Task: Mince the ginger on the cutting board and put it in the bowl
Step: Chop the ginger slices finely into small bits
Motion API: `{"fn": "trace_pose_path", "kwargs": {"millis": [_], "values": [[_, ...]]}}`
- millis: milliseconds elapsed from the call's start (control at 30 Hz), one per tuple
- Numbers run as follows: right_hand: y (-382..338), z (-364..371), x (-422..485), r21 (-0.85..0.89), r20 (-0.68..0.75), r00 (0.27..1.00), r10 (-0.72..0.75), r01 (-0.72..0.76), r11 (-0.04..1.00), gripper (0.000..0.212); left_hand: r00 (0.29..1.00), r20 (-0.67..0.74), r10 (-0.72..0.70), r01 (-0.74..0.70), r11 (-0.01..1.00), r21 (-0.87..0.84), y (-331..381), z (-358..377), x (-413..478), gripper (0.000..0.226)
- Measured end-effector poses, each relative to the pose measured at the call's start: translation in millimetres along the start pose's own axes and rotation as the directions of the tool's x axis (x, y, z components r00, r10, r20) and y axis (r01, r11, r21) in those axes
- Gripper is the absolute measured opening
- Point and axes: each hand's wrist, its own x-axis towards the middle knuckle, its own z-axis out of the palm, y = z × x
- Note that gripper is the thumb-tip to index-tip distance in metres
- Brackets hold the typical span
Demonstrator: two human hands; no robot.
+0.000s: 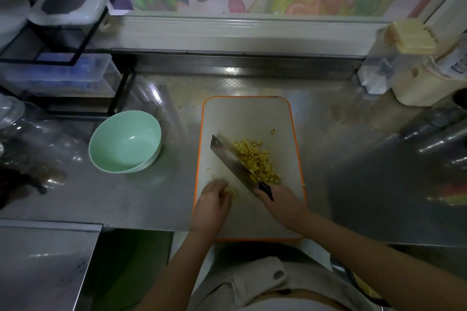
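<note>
Ginger, diced, heaped mid cutting board, right of cleaver blade, just beyond right hand, which grips the cleaver handle. Left hand across blade from heap, fingers curled; whether grasping anything, cannot tell.

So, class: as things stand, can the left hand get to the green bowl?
Probably yes: the green bowl sits on the counter left of the cutting board, nearest the left hand, nothing between them; the right hand grips the knife farther right.
</note>
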Motion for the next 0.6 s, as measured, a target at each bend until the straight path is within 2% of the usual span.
{"fn": "trace_pose_path", "kwargs": {"millis": [200,600], "values": [[-6.8,2.0,-8.2,0.035,0.010,1.000,0.007,-0.008,0.999,0.029,1.000,-0.017,-0.011,0.011,1.000,-0.012,-0.5,0.1,-1.2,0.016],[-10.3,17.2,-15.3,0.008,0.086,0.993,0.079,-0.080,0.997,0.043,0.999,-0.049,-0.011,0.013,0.999,0.041,-1.2,3.7,0.1,0.015]]}}
